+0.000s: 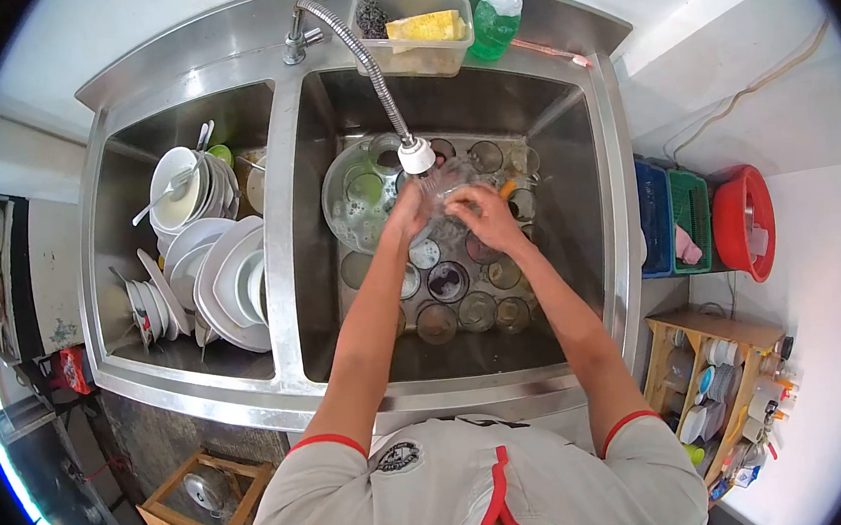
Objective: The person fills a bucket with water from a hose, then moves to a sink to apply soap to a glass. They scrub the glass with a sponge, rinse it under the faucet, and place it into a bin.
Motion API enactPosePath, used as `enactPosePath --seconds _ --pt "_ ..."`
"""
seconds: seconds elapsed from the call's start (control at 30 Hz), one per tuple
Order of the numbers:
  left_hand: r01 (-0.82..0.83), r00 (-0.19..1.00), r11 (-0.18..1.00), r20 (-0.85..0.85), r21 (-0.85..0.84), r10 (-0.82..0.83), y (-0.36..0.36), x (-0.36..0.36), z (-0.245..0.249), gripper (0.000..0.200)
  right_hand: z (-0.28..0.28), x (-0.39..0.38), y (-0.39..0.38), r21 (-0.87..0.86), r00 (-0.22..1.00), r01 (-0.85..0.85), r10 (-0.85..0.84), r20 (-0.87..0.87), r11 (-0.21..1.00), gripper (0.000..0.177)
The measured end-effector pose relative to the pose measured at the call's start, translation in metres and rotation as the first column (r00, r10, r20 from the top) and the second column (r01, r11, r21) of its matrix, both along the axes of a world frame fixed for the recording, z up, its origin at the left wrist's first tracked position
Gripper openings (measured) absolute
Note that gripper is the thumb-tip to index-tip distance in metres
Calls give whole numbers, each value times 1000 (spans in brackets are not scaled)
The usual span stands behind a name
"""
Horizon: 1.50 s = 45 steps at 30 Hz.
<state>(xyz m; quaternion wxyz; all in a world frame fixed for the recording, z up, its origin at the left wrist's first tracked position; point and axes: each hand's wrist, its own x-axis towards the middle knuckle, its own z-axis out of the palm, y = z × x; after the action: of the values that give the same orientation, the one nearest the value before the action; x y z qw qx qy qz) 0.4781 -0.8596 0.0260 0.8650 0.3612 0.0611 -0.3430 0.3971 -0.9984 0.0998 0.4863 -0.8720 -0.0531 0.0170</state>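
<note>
Holding a clear glass (446, 182) under the faucet head (417, 156), over the right sink basin (571, 149) (more glasses (449, 282) lying below), with left hand (406, 216) and right hand (485, 217) both curled closed around it.

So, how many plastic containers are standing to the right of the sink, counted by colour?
Blue crate: 1
Green crate: 1
Red basin: 1
Total: 3
</note>
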Motion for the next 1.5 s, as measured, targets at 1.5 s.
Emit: enactPosePath --seconds 1.5 --pt "-209 934 968 -321 -142 154 31 -35 -23 44 -6 25 20 -121 983 -158 168 73 980 18"
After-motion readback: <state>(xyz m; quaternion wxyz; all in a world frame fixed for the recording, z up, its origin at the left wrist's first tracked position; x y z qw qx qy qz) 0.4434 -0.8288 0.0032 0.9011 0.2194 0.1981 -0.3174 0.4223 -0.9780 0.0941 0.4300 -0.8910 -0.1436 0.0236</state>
